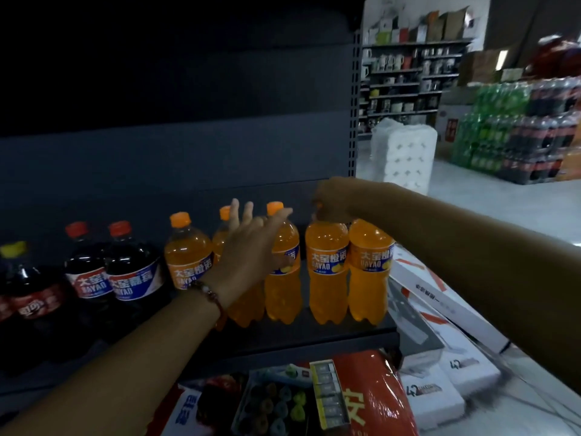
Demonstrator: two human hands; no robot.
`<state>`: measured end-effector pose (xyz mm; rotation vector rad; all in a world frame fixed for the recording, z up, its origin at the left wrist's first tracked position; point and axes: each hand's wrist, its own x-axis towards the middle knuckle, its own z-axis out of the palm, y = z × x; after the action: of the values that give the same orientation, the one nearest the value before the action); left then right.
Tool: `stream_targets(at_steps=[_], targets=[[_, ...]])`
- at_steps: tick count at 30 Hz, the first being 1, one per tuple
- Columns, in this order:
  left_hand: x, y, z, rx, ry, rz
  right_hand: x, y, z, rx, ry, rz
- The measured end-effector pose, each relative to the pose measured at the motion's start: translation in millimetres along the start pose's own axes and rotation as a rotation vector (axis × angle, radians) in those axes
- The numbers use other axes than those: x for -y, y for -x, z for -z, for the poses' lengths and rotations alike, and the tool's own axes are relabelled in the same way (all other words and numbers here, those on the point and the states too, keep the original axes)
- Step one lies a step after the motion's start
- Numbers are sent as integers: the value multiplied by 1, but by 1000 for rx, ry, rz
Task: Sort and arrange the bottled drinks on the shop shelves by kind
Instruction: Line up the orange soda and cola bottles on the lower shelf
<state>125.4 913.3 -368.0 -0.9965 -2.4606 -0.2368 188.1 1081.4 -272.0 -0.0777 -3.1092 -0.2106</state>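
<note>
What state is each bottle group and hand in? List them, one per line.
orange soda bottles: five upright, capped, grouped at the shelf's right end.
dark cola bottles: upright, capped, left of the orange ones.
left hand: open, fingers spread before an orange bottle.
right hand: gripping one orange bottle's top.

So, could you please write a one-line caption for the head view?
Right hand grips the tops of two orange soda bottles on the shelf; open left hand reaches toward their neighbours.
</note>
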Motion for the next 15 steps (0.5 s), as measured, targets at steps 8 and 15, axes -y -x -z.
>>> stream_targets(at_steps=[8,15], targets=[[-3,3,-2,-91,-9,-45,-9,4,-10,-85,-5,29],[-7,6,-10,-109,16,-16,-10,9,-17,-140,-30,16]])
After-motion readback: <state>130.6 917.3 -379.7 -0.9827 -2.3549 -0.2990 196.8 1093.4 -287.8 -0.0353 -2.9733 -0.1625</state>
